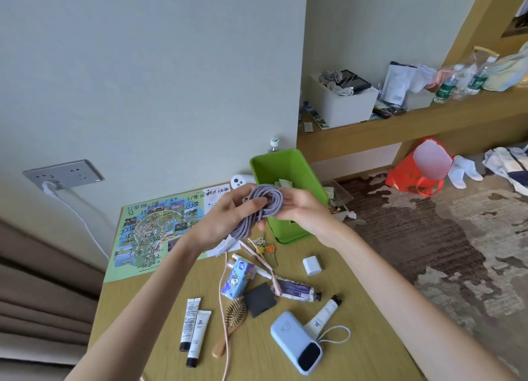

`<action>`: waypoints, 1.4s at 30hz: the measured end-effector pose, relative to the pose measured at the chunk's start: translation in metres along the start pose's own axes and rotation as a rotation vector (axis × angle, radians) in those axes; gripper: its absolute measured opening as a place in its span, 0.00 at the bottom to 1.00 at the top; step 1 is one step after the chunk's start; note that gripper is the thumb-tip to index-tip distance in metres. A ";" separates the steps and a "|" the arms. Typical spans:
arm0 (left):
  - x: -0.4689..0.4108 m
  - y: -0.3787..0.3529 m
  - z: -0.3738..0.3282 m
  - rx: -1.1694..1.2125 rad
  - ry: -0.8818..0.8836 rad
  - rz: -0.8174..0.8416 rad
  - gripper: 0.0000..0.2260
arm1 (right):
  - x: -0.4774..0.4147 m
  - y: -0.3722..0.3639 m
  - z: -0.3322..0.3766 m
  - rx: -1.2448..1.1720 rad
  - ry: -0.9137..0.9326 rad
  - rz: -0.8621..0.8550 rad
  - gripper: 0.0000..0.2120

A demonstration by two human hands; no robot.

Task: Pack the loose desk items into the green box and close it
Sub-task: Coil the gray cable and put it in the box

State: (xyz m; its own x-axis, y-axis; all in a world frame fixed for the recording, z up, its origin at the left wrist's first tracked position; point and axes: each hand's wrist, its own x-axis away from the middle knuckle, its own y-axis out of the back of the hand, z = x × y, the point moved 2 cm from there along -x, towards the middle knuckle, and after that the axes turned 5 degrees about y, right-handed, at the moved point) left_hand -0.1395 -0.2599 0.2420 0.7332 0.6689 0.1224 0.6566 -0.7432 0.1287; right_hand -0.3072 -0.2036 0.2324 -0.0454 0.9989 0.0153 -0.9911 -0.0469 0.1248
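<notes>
Both hands hold a coiled grey-purple braided cable (264, 202) in the air just in front of the green box (288, 163). My left hand (225, 218) grips the coil and its hanging end from the left. My right hand (300, 206) pinches the coil from the right. The box stands open at the desk's far edge with some paper scraps inside. Loose items lie on the desk below: two white tubes (194, 329), a wooden hairbrush (233, 320), a blue power bank (297, 343), a white charger cube (312, 266), a hand cream tube (294, 290), a patterned blue case (237, 279).
A colourful map sheet (154, 232) covers the desk's left back part. A white cord runs from the wall socket (63, 178). A pink cable (224, 309) trails across the desk. A black square (260, 299) and keys (264, 248) lie mid-desk. Beyond the desk's right edge is carpet.
</notes>
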 end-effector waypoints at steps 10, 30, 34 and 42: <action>-0.026 -0.023 -0.007 0.143 0.177 0.009 0.09 | -0.013 0.050 -0.011 0.250 0.256 -0.080 0.07; -0.130 0.029 0.042 -0.304 0.391 -0.020 0.11 | -0.116 0.118 -0.047 1.025 0.370 -0.008 0.02; -0.172 0.042 0.060 -0.501 0.250 -0.096 0.11 | -0.149 0.134 -0.058 1.061 0.295 0.019 0.08; -0.219 0.002 0.116 -1.151 -0.060 -0.138 0.19 | -0.162 0.137 -0.113 1.315 0.143 0.274 0.14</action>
State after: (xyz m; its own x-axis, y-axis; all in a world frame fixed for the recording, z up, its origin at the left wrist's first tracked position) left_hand -0.2776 -0.4094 0.1010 0.6955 0.7185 -0.0049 0.2044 -0.1912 0.9600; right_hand -0.4500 -0.3705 0.1349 -0.3128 0.9445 0.1003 -0.0980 -0.1372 0.9857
